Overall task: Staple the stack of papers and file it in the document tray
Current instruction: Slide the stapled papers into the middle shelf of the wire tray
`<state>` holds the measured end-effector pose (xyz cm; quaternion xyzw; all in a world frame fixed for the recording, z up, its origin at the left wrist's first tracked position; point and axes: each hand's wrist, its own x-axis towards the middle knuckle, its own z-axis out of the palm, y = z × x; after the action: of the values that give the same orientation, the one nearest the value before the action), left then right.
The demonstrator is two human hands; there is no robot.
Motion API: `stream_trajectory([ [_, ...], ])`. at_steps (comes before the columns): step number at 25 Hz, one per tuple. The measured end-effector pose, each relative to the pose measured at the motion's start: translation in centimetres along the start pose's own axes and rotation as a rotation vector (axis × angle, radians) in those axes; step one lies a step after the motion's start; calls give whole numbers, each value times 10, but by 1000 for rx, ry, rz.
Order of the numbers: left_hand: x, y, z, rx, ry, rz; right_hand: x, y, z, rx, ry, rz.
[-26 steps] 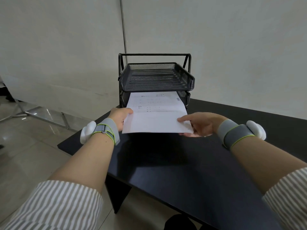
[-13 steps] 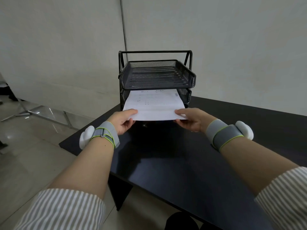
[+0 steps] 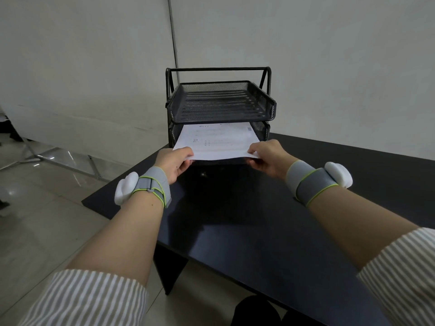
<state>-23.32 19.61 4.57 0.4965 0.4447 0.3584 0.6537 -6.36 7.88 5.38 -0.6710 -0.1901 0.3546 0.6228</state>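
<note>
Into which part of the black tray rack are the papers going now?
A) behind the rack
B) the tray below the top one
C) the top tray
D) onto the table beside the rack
B: the papers reach in under the top tray, into the lower tray, with the left hand and the right hand at their near corners.

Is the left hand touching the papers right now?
Touching. The head view shows the left hand pinching the near left corner of the papers, thumb on top, while the far end sits in the lower tray.
</note>
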Motion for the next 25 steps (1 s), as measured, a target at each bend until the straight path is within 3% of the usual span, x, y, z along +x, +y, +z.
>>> stream_trajectory([
  [5,1,1,6,107,64,146,8,-2,5,-184,42,-133],
  [8,2,1,11,152,124,240,14,1,5,-170,66,-150],
  [16,-1,-5,12,-117,99,205,16,8,5,389,105,-74],
  [25,11,-11,22,-472,53,66,13,17,15,623,150,-83],
])
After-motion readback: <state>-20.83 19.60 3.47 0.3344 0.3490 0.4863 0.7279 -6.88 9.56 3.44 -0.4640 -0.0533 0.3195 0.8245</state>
